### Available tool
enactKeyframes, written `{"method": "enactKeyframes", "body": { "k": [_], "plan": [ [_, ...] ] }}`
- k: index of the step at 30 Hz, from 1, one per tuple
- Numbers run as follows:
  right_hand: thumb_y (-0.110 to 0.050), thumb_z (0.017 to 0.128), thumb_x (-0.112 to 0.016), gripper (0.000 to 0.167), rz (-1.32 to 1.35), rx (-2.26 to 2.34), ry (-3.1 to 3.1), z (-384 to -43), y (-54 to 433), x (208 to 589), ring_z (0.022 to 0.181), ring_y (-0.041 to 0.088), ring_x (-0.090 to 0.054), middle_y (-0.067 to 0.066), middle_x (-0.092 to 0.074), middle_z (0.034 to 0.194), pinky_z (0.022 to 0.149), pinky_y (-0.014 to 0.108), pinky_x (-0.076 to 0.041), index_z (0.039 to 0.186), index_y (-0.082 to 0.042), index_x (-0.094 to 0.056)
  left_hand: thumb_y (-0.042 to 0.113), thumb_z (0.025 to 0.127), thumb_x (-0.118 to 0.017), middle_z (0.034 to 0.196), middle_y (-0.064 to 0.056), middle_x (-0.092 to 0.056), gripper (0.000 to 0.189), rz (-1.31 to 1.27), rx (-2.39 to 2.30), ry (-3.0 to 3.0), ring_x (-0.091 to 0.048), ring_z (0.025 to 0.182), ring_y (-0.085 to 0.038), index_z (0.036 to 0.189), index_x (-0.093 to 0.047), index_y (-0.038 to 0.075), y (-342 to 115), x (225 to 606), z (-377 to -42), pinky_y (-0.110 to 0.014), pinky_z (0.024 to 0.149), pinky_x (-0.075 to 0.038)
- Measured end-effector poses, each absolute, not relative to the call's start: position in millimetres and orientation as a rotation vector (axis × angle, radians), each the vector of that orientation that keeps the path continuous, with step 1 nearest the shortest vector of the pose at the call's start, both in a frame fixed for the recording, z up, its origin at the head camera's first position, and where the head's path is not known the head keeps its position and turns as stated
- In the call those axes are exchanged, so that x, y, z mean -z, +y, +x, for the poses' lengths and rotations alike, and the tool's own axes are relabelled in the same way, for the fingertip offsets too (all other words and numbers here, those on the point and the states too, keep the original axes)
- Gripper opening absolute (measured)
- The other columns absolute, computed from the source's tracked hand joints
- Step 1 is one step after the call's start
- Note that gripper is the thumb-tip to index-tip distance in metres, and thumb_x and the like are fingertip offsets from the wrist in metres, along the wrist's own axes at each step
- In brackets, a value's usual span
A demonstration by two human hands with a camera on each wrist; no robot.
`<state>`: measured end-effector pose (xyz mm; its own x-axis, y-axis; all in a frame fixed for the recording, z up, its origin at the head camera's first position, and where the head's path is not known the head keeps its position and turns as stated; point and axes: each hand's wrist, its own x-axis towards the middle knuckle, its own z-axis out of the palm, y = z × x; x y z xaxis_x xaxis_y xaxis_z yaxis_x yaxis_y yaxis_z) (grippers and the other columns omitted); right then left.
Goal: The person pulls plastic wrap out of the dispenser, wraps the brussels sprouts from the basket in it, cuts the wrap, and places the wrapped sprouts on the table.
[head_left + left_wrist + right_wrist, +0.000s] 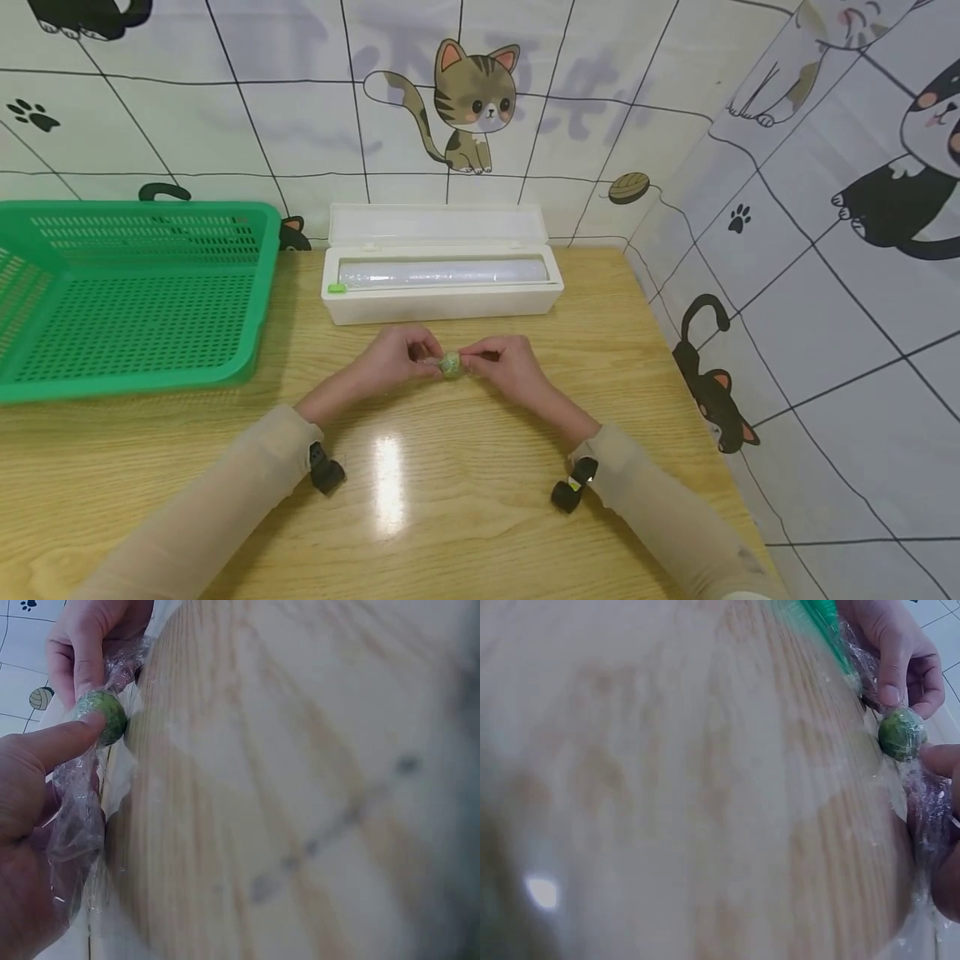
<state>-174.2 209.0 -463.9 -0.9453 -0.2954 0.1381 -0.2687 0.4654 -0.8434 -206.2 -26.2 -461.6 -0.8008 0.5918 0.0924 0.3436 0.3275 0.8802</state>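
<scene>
A small round green fruit point(450, 365), lime-like, is wrapped in clear cling film between the two hands, low over the table. On its left side my left hand point(395, 360) pinches the gathered film, and loose film point(79, 810) trails across its palm in the left wrist view. My right hand point(510, 365) pinches the film on the opposite side, thumb and forefinger right at the fruit. In the right wrist view the wrapped fruit point(901, 735) shows between both sets of fingertips, with crinkled film point(930, 817) along the right hand.
Just behind the hands stands a white box point(442, 304) with its lid point(438, 225) raised and a roll of film point(442, 272) inside. A green slider point(337, 288) sits at its left front. At left is a green plastic basket point(262, 292). A cat-patterned wall covering point(300, 125) borders the wooden table point(465, 517).
</scene>
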Motion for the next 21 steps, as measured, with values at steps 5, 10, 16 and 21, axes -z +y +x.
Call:
{"method": "enactKeyframes", "body": {
  "k": [5, 10, 16, 21],
  "plan": [
    [0.004, 0.085, -0.081, 0.010, -0.675, 1.611, 2.671, -173.6, 209.1, 469.0, 0.094, 0.022, -0.072, 0.010, -0.077, 0.102, 0.080, 0.028, -0.059, 0.093, -0.002, -0.081, 0.003, 0.082, -0.085, 0.081, 0.001, -0.072, 0.012, 0.820, -1.445, 2.352, -0.062, 0.073, -0.013, 0.090, -0.077, 0.005, -27.7, 462.2, -207.0, -0.025, 0.065, -0.051],
    [-0.002, 0.082, -0.085, 0.019, -0.878, 1.455, 2.767, -171.1, 209.8, 468.5, 0.101, 0.025, -0.073, 0.011, -0.076, 0.110, 0.086, 0.027, -0.058, 0.101, -0.002, -0.081, 0.005, 0.084, -0.084, 0.084, 0.001, -0.075, 0.007, 0.773, -1.418, 2.364, -0.067, 0.078, -0.012, 0.089, -0.080, 0.005, -29.4, 461.6, -208.1, -0.026, 0.070, -0.054],
    [-0.012, 0.079, -0.090, 0.037, -1.145, 1.080, 2.983, -171.5, 212.1, 470.6, 0.099, 0.023, -0.072, 0.009, -0.076, 0.113, 0.088, 0.031, -0.057, 0.113, -0.003, -0.078, 0.008, 0.085, -0.083, 0.084, 0.000, -0.076, 0.006, 0.763, -1.408, 2.380, -0.067, 0.079, -0.012, 0.089, -0.080, 0.004, -29.9, 462.6, -209.3, -0.027, 0.071, -0.054],
    [-0.009, 0.080, -0.089, 0.035, -1.214, 1.050, 3.029, -172.5, 212.6, 472.5, 0.094, 0.023, -0.072, 0.010, -0.076, 0.109, 0.083, 0.031, -0.058, 0.112, -0.002, -0.077, 0.008, 0.084, -0.085, 0.084, -0.001, -0.076, 0.009, 0.776, -1.412, 2.387, -0.067, 0.078, -0.012, 0.089, -0.079, 0.004, -28.8, 462.9, -208.9, -0.027, 0.071, -0.055]
  ]
}}
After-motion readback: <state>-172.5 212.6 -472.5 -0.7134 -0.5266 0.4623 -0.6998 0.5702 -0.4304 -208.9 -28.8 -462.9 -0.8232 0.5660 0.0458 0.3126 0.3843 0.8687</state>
